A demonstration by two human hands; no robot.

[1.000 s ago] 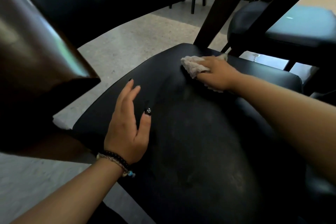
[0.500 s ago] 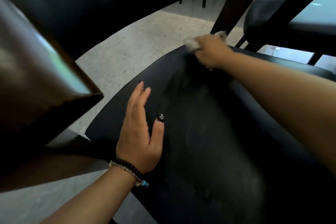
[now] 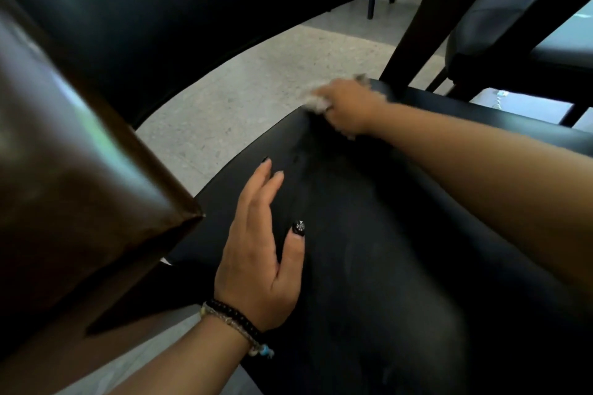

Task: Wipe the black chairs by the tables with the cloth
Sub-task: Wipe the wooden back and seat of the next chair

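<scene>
Two hands share the work: left hand [image 3: 256, 266] lies flat, fingers straight, likely steadying the black chair seat [image 3: 369, 266], while beyond it right hand [image 3: 349, 106] clutches the cloth [image 3: 316, 102], scrubbing the far edge.

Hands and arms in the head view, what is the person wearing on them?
Both forearms are bare, no sleeves showing. The left hand has a black thumbnail with a silver cross design, and black-bead and pale woven bracelets with a blue bead at the wrist. The right hand is blurred.
</scene>
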